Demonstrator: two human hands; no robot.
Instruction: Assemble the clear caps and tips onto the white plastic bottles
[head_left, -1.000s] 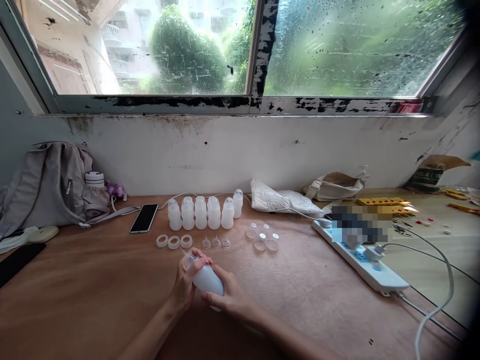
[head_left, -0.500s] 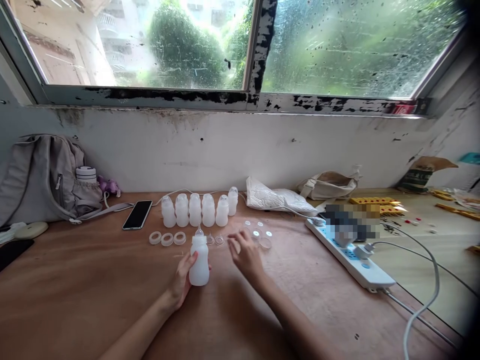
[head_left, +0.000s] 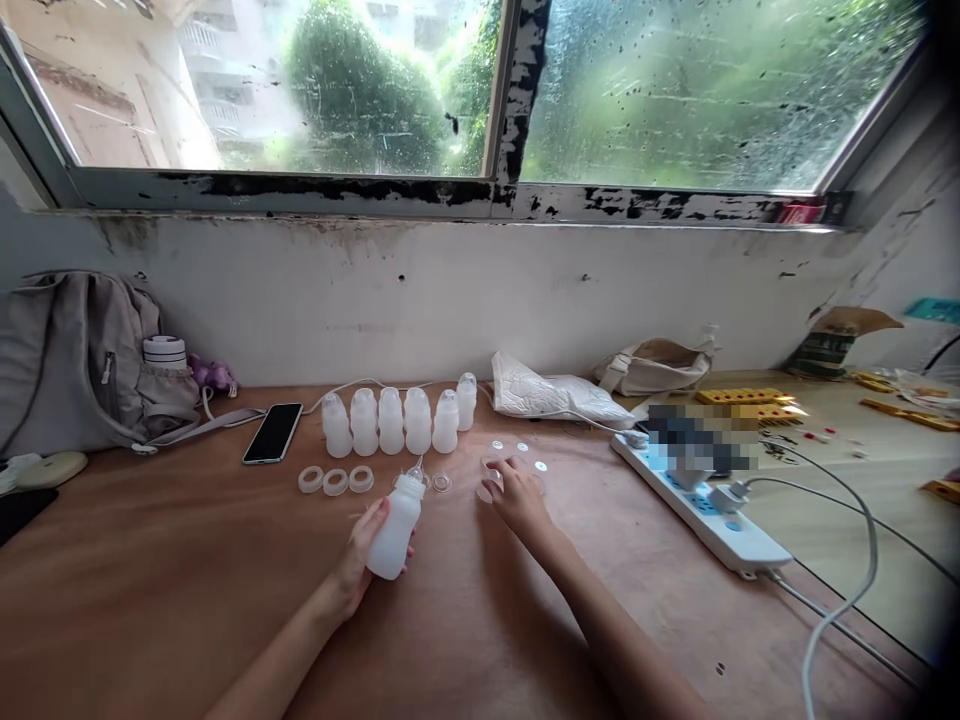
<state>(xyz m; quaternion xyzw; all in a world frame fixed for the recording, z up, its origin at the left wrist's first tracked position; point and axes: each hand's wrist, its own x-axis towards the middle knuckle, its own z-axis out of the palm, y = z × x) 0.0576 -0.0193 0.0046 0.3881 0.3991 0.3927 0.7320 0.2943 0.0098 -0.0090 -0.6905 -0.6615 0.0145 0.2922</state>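
A frosted white baby bottle point(head_left: 391, 535) with a clear teat point(head_left: 417, 466) at its top leans to the right above the table. My left hand point(head_left: 367, 555) is wrapped around its body. To the right, my right hand point(head_left: 517, 495) reaches down with bent fingers, thumb and fingertips closing around a clear plastic disc point(head_left: 486, 491); part of the disc is hidden. Small white discs point(head_left: 541, 467) lie just behind that hand. Beyond the held bottle are clear teats point(head_left: 442, 482), one partly covered by it. White screw rings point(head_left: 335, 482) lie in a row to the left.
Several frosted bottles point(head_left: 391, 420) stand in a row behind. A phone point(head_left: 274, 433) and backpack point(head_left: 67, 360) are at left. At right lie a white plastic packet point(head_left: 559, 395), a fabric bag point(head_left: 656, 368) and a power strip point(head_left: 739, 540) with cables.
The bottle in my left hand has tilted from upright toward the right. My right hand has moved right and away from the bottle, down to the clear discs.
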